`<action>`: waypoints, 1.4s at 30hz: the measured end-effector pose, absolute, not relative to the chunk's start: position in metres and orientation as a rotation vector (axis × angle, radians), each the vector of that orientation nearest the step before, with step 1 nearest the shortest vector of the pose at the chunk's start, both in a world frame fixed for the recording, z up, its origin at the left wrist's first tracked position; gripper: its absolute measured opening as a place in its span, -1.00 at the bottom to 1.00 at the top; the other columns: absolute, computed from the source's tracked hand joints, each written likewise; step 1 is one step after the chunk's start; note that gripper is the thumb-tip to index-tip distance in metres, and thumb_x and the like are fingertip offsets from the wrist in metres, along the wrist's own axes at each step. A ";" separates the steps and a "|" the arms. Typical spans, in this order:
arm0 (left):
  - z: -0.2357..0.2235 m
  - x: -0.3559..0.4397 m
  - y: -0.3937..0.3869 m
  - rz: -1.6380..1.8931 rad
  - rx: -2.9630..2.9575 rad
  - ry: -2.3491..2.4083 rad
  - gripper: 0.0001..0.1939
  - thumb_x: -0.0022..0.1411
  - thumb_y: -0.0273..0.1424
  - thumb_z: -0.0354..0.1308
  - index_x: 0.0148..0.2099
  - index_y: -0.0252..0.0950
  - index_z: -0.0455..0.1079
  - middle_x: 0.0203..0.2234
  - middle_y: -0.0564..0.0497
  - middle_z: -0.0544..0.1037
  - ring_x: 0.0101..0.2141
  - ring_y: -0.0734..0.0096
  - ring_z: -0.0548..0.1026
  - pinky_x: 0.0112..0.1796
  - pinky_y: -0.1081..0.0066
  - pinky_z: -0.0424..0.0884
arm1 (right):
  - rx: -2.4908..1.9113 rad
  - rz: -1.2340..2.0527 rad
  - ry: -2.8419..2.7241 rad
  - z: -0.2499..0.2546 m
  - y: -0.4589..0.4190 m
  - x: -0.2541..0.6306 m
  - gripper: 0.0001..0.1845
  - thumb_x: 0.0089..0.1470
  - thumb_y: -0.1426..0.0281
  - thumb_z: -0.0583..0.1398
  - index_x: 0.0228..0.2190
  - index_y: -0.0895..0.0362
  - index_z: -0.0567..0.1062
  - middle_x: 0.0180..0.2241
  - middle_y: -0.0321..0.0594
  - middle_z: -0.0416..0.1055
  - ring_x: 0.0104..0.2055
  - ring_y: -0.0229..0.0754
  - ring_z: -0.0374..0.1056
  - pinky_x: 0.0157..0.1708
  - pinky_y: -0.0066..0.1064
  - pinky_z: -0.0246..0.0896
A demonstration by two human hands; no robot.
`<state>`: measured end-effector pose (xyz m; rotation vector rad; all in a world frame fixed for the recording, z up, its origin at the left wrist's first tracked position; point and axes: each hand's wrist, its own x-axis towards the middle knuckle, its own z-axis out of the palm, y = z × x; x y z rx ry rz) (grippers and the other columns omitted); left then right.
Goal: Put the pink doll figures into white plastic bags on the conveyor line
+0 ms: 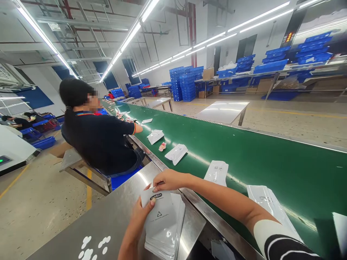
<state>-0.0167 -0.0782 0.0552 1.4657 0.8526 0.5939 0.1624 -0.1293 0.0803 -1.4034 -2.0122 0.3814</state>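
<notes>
A stack of white printed plastic bags [162,234] lies on the metal side table in front of me. My left hand [142,211] grips the top bag [158,206] at its left edge, thumb across the printed face. Bent over the bag's upper edge, my right hand [166,180] pinches it between thumb and fingers. Beyond my hands, several filled white bags [176,154] lie spaced along the green conveyor belt [206,137]. Between two of them sits a small pink figure [162,146].
A co-worker [100,133] sits to the left at the belt's near side, one arm over it. White round stickers [89,249] mark the metal table [114,213]. Stacked blue crates [187,83] and a low metal table [223,111] stand beyond the belt.
</notes>
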 end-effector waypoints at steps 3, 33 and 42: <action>0.049 -0.019 -0.075 0.450 1.181 0.872 -0.35 -0.14 -0.15 0.31 0.00 -0.33 0.31 -0.27 -0.13 0.57 -0.25 0.14 0.52 -0.25 0.28 0.43 | -1.430 0.745 -1.933 0.097 -0.102 0.178 -0.78 0.01 0.22 0.22 -0.37 0.12 0.50 -0.47 -0.43 0.41 -0.40 -0.40 0.30 -0.41 -0.62 0.11; 0.043 0.004 -0.121 0.613 1.584 0.789 -0.55 -0.20 -0.16 0.30 -0.28 -0.37 0.49 -0.41 -0.10 0.59 -0.33 0.12 0.49 -0.32 0.35 0.38 | -1.465 0.538 -1.552 0.116 -0.184 0.173 -0.73 0.03 0.18 0.18 -0.47 0.16 0.41 -0.60 -0.39 0.32 -0.55 -0.37 0.20 -0.57 -0.56 0.05; 0.062 0.013 -0.157 0.582 1.706 0.480 -0.68 -0.06 -0.33 0.24 -0.20 -0.31 0.43 -0.31 -0.06 0.56 -0.25 0.18 0.46 -0.26 0.38 0.36 | -1.496 0.239 -2.014 0.103 -0.245 0.150 -0.58 0.19 0.22 0.02 -0.51 0.09 0.55 0.13 -0.27 0.16 0.22 -0.07 -0.07 0.17 -0.19 -0.17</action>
